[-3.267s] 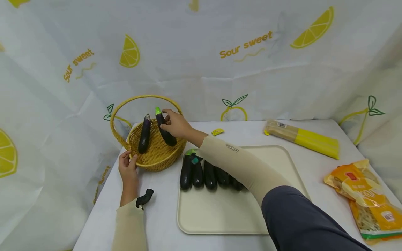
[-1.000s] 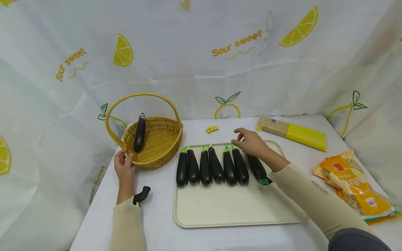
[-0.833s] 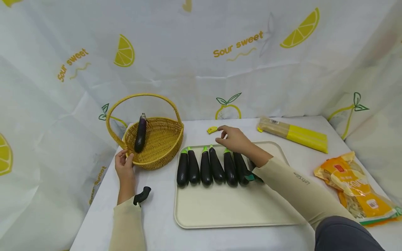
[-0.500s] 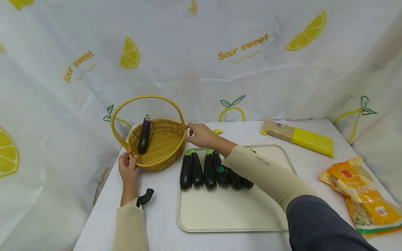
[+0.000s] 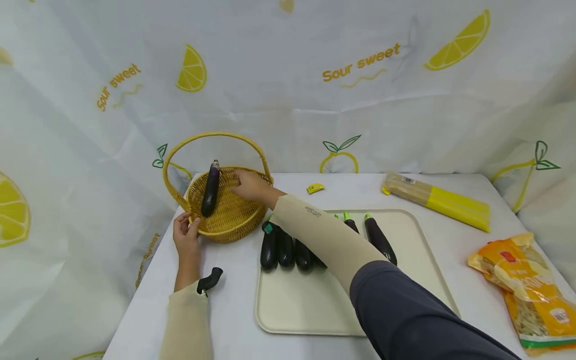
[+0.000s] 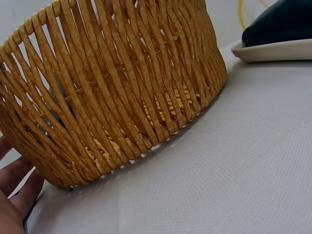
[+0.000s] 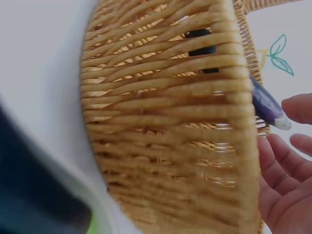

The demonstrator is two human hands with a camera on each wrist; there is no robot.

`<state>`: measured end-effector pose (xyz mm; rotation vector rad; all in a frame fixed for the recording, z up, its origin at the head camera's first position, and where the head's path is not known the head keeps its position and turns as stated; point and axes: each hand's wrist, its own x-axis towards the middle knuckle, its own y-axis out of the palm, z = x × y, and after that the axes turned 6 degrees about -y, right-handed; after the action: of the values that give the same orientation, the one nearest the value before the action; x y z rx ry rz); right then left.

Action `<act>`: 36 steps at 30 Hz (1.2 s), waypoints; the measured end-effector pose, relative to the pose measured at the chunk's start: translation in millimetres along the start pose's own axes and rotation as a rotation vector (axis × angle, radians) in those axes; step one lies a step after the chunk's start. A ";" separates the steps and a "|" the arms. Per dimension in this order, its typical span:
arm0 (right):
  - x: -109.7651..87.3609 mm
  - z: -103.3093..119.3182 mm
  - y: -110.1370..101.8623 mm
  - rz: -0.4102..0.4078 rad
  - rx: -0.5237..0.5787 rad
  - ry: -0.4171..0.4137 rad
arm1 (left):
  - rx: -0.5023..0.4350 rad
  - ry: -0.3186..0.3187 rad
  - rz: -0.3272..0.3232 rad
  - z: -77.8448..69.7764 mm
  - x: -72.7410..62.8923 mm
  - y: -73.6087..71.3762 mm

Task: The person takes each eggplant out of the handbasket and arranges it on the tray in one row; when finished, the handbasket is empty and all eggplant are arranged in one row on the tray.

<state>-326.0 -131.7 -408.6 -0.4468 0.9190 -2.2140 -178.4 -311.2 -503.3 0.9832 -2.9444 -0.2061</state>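
A yellow wicker basket (image 5: 236, 232) with an arched handle stands at the back left, one dark eggplant (image 5: 210, 192) leaning inside. My left hand (image 5: 185, 240) holds the basket's left rim; its fingertips show against the weave in the left wrist view. My right hand (image 5: 252, 186) reaches over the basket's right side, loosely bent, with nothing in it. In the right wrist view its thumb (image 7: 298, 108) is close to the eggplant's stem end (image 7: 280, 121). To the right, several eggplants (image 5: 269, 252) with green stems lie in a row on a beige tray (image 5: 310, 312), partly hidden by my right forearm.
A small yellow wrapped piece (image 5: 315, 188) lies behind the tray. Further right are a long tan and yellow packet (image 5: 456, 206) and an orange bag (image 5: 528, 290) with pale contents. A patterned white sheet (image 5: 288, 135) hangs behind the table.
Earlier my right hand held a green-stemmed eggplant over the basket. Then it was empty over the tray's row, and it has since swung left, back over the basket. My left hand stays on the rim.
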 end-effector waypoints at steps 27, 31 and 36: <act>76.4 12.3 24.6 0.062 0.212 0.222 | -0.033 -0.007 -0.007 6.1 3.7 0.2; 74.0 12.4 30.3 0.050 0.294 0.206 | -0.043 0.004 -0.002 5.7 5.0 0.4; 72.9 14.3 38.9 -0.017 0.355 0.194 | -0.033 0.012 -0.005 4.9 4.3 0.5</act>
<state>-351.5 -210.3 -423.2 -0.0746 0.5975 -2.4026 -182.4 -312.8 -508.1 0.9847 -2.9181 -0.2465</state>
